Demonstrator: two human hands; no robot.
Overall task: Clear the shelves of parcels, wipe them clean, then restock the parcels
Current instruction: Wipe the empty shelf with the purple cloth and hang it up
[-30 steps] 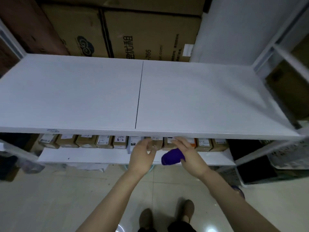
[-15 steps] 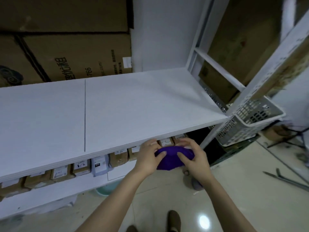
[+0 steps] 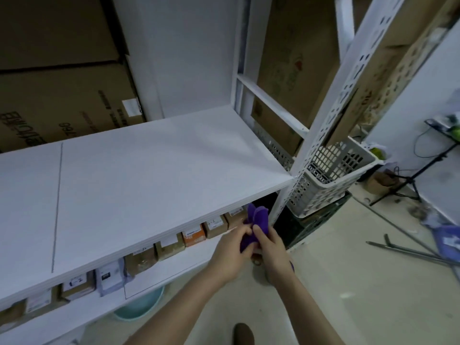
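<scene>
Just under the front edge of the white upper shelf (image 3: 149,175), at about five o'clock in view, both hands close on a purple cloth (image 3: 258,221). The left hand (image 3: 230,255) grips its lower end with curled fingers; the right hand (image 3: 270,247) pinches the bunched part, which sticks up. Parcels (image 3: 194,236) stand in a row on the lower shelf (image 3: 174,268), at nine o'clock from the hands. A white basket (image 3: 331,175) sits at two o'clock, behind the slotted post (image 3: 332,120)

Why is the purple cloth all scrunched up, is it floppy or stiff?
Probably floppy: the purple cloth bunches into folds between the left hand and right hand. It is likely light too, since a pinch holds it up. It looks fuzzy, so it shouldn't slip easily.
</scene>
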